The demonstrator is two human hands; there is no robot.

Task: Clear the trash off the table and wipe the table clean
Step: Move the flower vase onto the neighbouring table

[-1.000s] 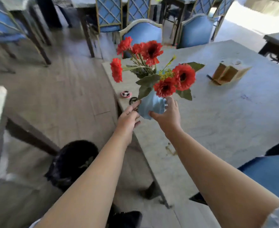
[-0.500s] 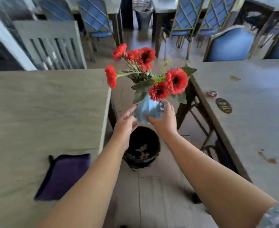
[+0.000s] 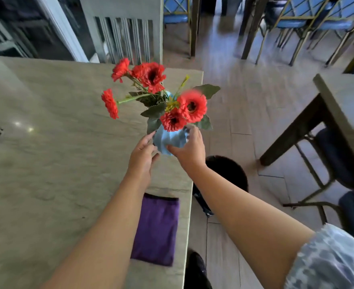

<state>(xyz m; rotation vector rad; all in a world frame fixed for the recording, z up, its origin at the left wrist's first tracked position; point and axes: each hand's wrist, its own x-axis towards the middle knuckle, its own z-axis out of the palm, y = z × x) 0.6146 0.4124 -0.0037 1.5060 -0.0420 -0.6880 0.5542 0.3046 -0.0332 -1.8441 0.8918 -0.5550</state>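
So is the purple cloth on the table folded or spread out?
Folded, as far as it shows: the purple cloth lies flat as a neat compact rectangle near the table edge. The left forearm hides one corner.

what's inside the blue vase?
The blue vase holds red flowers with green leaves. Stem bases and anything else inside are hidden by the vase wall and blooms.
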